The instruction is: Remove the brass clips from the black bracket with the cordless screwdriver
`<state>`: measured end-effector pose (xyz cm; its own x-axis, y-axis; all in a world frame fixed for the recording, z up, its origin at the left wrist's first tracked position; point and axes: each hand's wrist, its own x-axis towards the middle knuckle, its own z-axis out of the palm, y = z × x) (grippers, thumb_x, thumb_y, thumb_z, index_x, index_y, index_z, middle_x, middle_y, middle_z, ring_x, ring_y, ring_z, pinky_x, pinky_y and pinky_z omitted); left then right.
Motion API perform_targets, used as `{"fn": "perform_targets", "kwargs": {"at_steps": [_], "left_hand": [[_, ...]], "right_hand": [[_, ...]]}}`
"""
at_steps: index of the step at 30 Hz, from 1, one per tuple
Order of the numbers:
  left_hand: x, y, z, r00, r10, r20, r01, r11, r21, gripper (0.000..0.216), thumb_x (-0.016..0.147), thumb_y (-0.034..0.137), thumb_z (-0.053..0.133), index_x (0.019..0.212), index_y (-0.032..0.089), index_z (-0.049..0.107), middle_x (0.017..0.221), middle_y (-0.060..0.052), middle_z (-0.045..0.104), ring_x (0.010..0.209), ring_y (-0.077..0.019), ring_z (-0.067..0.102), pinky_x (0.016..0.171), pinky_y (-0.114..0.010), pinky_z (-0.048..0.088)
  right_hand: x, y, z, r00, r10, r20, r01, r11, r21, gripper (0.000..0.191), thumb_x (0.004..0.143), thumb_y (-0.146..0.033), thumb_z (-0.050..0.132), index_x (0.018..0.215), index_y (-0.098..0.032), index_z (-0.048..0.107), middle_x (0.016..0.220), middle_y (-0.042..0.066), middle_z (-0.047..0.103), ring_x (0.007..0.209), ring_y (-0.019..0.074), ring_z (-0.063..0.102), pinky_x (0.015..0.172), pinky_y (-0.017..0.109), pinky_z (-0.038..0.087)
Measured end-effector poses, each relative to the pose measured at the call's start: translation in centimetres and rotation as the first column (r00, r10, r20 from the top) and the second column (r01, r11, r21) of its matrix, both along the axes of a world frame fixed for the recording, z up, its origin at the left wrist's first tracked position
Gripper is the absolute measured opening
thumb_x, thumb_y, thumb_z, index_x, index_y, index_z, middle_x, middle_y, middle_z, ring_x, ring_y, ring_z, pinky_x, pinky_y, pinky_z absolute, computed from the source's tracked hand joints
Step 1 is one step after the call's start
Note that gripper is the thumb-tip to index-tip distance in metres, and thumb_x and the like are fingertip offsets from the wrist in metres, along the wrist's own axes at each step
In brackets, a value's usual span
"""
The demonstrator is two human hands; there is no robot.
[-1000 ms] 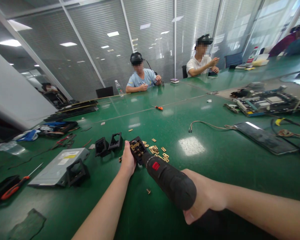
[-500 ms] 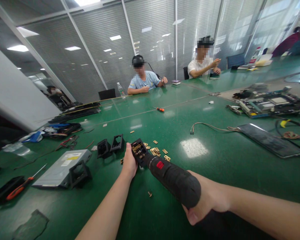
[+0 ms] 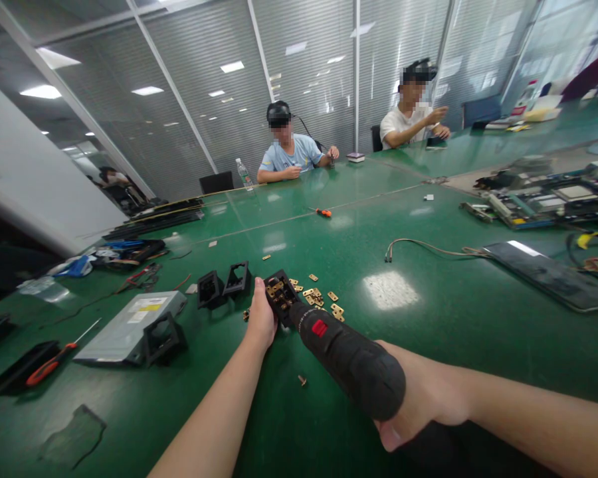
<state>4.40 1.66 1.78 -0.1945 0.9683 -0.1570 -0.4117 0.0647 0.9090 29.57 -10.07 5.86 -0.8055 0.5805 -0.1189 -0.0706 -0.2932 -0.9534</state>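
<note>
One black power drill (image 3: 346,358) is gripped in the right hand (image 3: 418,405), its long body running from the lower right up and leftward, nose pointing away at one small black socket block (image 3: 280,297) with brass contacts. The left hand (image 3: 260,320) is closed on that block's near left side, holding it on the green table (image 3: 428,318). Two similar empty black frames (image 3: 224,285) stand just left; a third (image 3: 162,338) leans against a grey drive (image 3: 129,325). Several loose brass plates (image 3: 323,300) lie just right of the block, and one screw (image 3: 301,380) lies beneath the drill.
</note>
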Motion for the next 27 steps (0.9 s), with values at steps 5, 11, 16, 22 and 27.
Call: {"fn": "perform_targets", "kwargs": {"at_steps": [5, 11, 16, 22, 27], "left_hand": [[0.22, -0.08, 0.14, 1.000, -0.019, 0.015, 0.019, 1.000, -0.017, 0.059, 0.098, 0.065, 0.044, 0.112, 0.015, 0.070, 0.100, -0.013, 0.079, 0.105, -0.0282, 0.075, 0.099, -0.046, 0.057], [0.31, -0.11, 0.19, 0.999, -0.015, 0.042, 0.016, 1.000, -0.006, 0.057, 0.098, 0.064, 0.045, 0.111, 0.015, 0.071, 0.108, -0.014, 0.078, 0.113, -0.0288, 0.073, 0.103, -0.045, 0.055], [0.27, -0.14, 0.09, 0.999, -0.024, 0.030, 0.024, 1.000, -0.001, 0.058, 0.097, 0.065, 0.046, 0.113, 0.015, 0.070, 0.110, -0.014, 0.078, 0.114, -0.0299, 0.072, 0.104, -0.046, 0.055], [0.19, -0.19, -0.02, 1.000, -0.012, 0.017, 0.012, 1.000, -0.005, 0.059, 0.095, 0.068, 0.049, 0.115, 0.016, 0.069, 0.107, -0.013, 0.078, 0.111, -0.0309, 0.073, 0.103, -0.049, 0.055], [0.16, -0.12, -0.03, 0.999, -0.025, 0.022, 0.024, 1.000, 0.015, 0.059, 0.096, 0.066, 0.048, 0.117, 0.015, 0.069, 0.109, -0.014, 0.078, 0.111, -0.0296, 0.073, 0.104, -0.047, 0.055]], "right_hand": [[0.01, -0.44, 0.24, 0.999, -0.033, -0.024, 0.033, 0.999, -0.013, 0.044, 0.049, -0.012, 0.093, 0.081, -0.016, 0.064, 0.067, -0.005, 0.071, 0.058, 0.0121, 0.062, 0.064, 0.027, 0.048], [0.23, -0.46, 0.90, 0.999, 0.027, 0.029, -0.027, 0.999, -0.028, 0.068, 0.055, -0.016, 0.091, 0.117, -0.012, 0.064, 0.066, -0.006, 0.070, 0.061, 0.0141, 0.063, 0.060, 0.026, 0.046], [0.46, -0.03, 0.60, 0.999, 0.033, 0.022, -0.032, 0.998, -0.050, 0.066, 0.051, -0.013, 0.092, 0.110, -0.013, 0.063, 0.071, -0.006, 0.068, 0.061, 0.0124, 0.061, 0.056, 0.022, 0.042], [0.51, 0.23, 0.14, 0.999, 0.043, 0.027, -0.042, 0.998, -0.040, 0.051, 0.050, -0.020, 0.094, 0.092, -0.014, 0.065, 0.068, -0.006, 0.064, 0.057, 0.0101, 0.055, 0.050, 0.020, 0.037], [0.46, 0.27, 0.14, 0.998, 0.056, 0.010, -0.056, 0.998, 0.008, 0.035, 0.053, -0.023, 0.093, 0.073, -0.014, 0.066, 0.068, -0.004, 0.063, 0.059, 0.0108, 0.055, 0.051, 0.021, 0.037]]}}
